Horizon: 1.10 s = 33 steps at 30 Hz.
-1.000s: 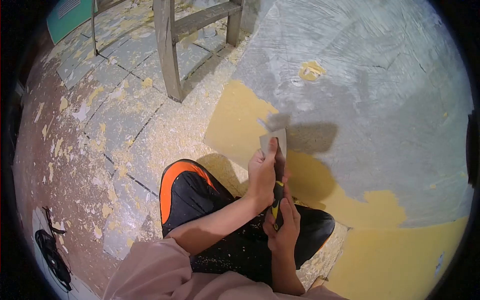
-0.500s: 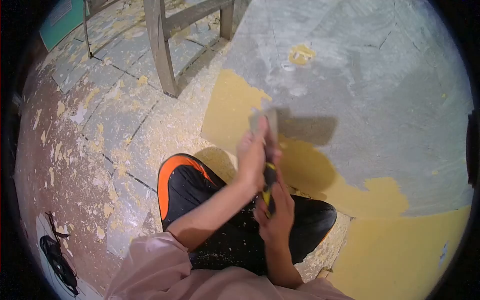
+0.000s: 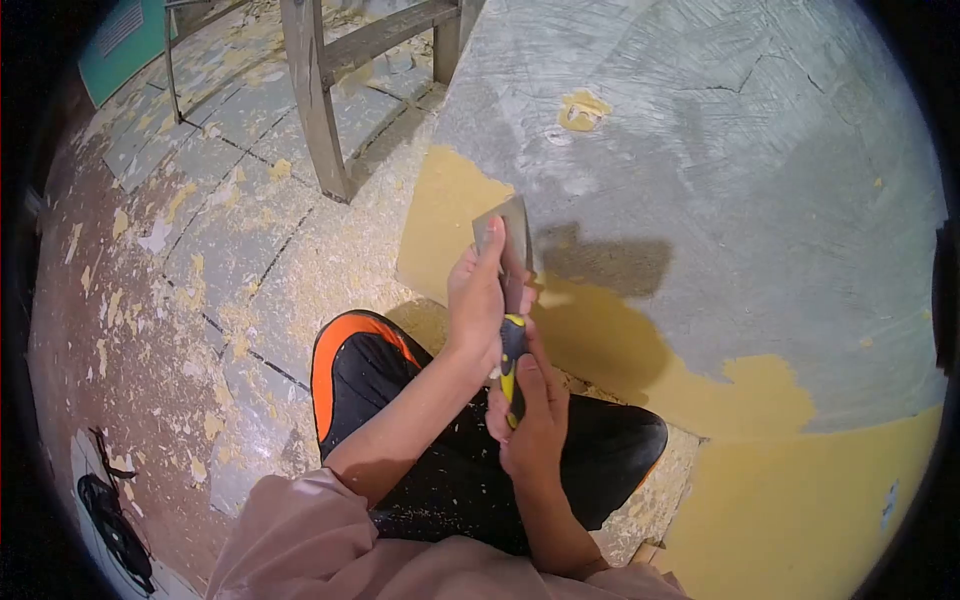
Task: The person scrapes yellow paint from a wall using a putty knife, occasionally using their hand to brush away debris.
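Scraper (image 3: 511,335) Gripped Two-Handed Near Yellow Paint (image 3: 448,205)

Its blade (image 3: 515,225) angles toward the wall (image 3: 720,220), our left hand (image 3: 477,305) clasping it, our right hand (image 3: 535,405) wrapped around the handle (image 3: 509,372). Flakes (image 3: 155,236) litter the floor (image 3: 225,215) beside us.

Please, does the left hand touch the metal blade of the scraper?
Touching. The head view shows the left hand at the blade, with its thumb pressed along the metal face.
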Motion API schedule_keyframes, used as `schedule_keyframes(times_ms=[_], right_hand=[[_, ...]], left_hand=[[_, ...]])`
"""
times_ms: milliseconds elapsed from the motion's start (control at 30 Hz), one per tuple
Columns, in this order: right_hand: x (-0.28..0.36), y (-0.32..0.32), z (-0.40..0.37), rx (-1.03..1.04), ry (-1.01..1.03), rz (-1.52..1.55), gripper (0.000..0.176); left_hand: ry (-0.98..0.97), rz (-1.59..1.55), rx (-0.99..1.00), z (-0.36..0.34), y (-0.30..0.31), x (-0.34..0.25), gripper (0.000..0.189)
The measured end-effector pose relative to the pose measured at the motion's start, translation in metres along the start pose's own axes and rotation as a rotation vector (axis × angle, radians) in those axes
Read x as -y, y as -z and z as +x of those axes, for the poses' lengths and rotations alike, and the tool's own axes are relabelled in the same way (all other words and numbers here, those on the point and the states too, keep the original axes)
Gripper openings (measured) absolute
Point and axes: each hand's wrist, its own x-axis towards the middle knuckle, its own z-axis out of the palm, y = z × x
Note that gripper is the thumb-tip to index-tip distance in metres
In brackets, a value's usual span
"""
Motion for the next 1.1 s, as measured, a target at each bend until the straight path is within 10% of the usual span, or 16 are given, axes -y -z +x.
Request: schedule_keyframes(times_ms=[200, 333, 700, 1100], right_hand=[[0.013, 0.006, 0.013, -0.075, -0.19, 0.084, 0.043], [0.012, -0.021, 0.023, 0.18, -0.094, 0.022, 0.038], [0.004, 0.09, -0.011, -0.037, -0.291, -0.025, 0.044], [-0.005, 0.038, 0.02, 0.008, -0.226, 0.011, 0.044]], left_hand=[[-0.239, 0.195, -0.033, 0.003, 0.001, 0.007, 0.05], [-0.182, -0.026, -0.163, 0.017, 0.012, -0.027, 0.045], [0.176, -0.22, 0.007, -0.019, -0.003, 0.099, 0.037], [-0.037, -0.246, -0.086, 0.006, 0.004, 0.041, 0.036]])
